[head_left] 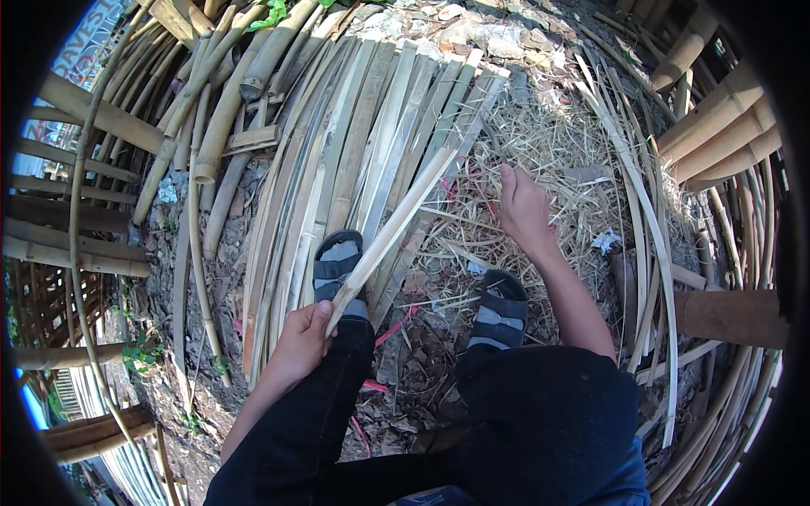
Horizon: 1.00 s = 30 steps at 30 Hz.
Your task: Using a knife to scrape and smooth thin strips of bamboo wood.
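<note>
My left hand [302, 344] is closed around the near end of a pale split bamboo strip [396, 221]. The strip slants up and to the right, passing over my left sandal [339, 268] and the edge of a row of bamboo strips [348, 160] on the ground. To the right of the strip, my right hand [525, 209] is raised over a heap of bamboo shavings [557, 139]. Its fingers are curled, thumb uppermost; whatever they hold is hidden. The two hands are well apart.
Bamboo poles [226, 105] lie piled at the far left. Longer strips [634, 202] lie along the right, near thick bamboo poles [726, 135]. My right sandal [499, 310] rests beside the shavings. Pink ribbon [396, 327] lies between my feet among dry leaves.
</note>
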Each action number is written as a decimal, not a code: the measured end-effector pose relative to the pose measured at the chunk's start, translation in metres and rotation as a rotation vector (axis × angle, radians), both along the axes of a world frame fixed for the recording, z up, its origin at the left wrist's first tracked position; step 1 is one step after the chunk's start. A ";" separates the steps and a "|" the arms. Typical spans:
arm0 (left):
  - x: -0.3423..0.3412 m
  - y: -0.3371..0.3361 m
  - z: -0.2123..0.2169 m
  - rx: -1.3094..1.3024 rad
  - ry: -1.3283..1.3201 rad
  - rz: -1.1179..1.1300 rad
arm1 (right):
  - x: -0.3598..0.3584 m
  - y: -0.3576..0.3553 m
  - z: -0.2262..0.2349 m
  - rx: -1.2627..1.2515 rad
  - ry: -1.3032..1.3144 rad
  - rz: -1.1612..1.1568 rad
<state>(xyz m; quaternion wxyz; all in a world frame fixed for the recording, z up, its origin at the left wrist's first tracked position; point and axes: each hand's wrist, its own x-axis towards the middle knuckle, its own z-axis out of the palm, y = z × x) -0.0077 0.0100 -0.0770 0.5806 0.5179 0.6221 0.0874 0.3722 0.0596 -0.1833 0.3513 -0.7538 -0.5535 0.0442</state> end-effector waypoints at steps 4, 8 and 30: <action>0.014 0.005 0.013 -0.026 -0.066 0.014 | -0.065 -0.039 0.028 0.204 0.000 0.411; 0.012 0.006 0.004 -0.010 -0.094 -0.016 | -0.122 -0.066 0.029 0.316 -0.038 0.675; 0.014 0.010 0.016 0.114 -0.139 -0.060 | -0.032 -0.030 0.049 0.110 0.616 0.169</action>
